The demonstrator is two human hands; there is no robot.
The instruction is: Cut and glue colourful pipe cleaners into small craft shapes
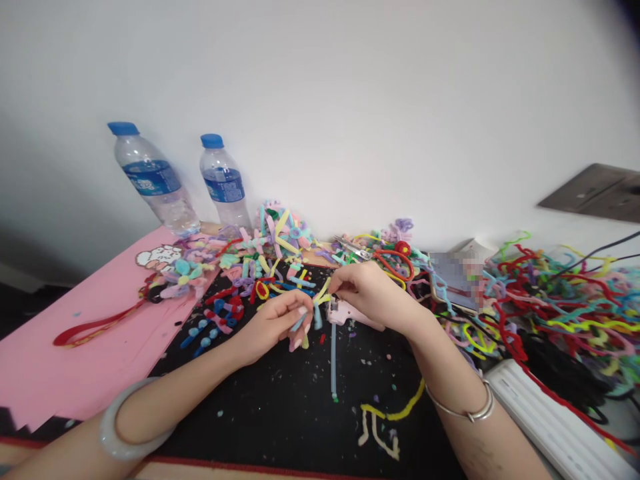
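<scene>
My left hand [280,323] is closed in a pinch around a small piece of twisted pipe cleaners [318,308] in yellow and light blue. My right hand [367,293] has its fingertips at the piece's upper yellow end, closed around it. Under my right hand lies a pale pink tool, seemingly a glue gun [338,311], partly hidden by the hand. A translucent bluish stick [333,363] extends from it toward me. To the right, a yellow and cream pipe cleaner shape [393,415] rests on the black mat [280,413].
Two water bottles [153,183] stand by the wall at left. Heaps of pipe cleaners [565,300] spread along the back and right. Scissors [353,248], a phone [455,283] and a white power strip [555,420] lie around. A red strap [93,330] sits on pink board [45,360].
</scene>
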